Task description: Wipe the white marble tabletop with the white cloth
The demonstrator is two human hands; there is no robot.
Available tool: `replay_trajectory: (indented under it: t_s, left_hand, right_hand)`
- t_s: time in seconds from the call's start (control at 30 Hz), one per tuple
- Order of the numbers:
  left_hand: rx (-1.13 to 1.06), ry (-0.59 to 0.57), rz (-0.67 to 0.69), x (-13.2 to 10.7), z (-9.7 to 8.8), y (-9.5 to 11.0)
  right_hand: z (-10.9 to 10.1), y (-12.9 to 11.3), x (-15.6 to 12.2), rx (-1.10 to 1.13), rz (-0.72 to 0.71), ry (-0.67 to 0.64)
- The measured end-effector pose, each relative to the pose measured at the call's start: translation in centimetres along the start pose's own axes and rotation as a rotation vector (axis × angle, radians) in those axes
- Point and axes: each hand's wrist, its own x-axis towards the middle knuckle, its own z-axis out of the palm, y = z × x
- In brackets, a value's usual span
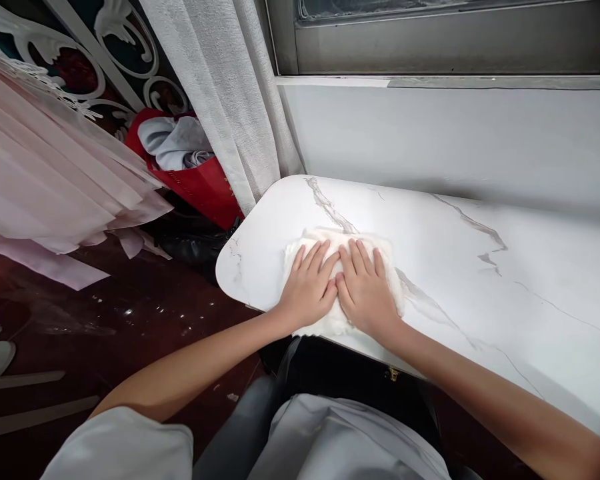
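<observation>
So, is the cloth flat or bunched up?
Flat: the cloth spreads beyond the left hand and right hand on the tabletop; folded layers, cannot tell.

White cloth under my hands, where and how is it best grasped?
Probably pinch the white cloth by its near edge, coming from your body's side: it lies flat and that edge appears to reach the rim of the white tabletop, while your left hand and right hand cover the middle.

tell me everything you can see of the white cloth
The cloth is off-white, soft and fuzzy-looking, roughly rectangular with uneven edges. It lies flat on the marble-patterned tabletop, reaching its near edge. The left hand and right hand rest on it palms down, covering much of its middle. Any folding is unclear.
</observation>
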Motion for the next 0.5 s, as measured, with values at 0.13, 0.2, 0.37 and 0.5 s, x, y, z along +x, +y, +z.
replay_trajectory:
  t_s: [0.13, 0.2, 0.37, 0.5]
  left_hand:
    - [0.01, 0.014, -0.025, -2.7, -0.7, -0.5]
    - [0.023, 0.022, -0.031, -3.8, -1.0, -1.1]
    - [0.06, 0.035, -0.077, -5.3, -1.8, -3.4]
    - [0.065, 0.029, -0.161, -4.6, -2.3, -5.0]
  right_hand:
    - [-0.1, -1.9, -0.8, 0.066, -0.064, -0.035]
    - [0.0, -2.8, -0.8, 0.114, -0.099, -0.053]
    - [0.4, -5.1, 0.6, 0.239, -0.158, -0.089]
    - [1.0, -6.0, 2.9, 0.314, -0.148, -0.094]
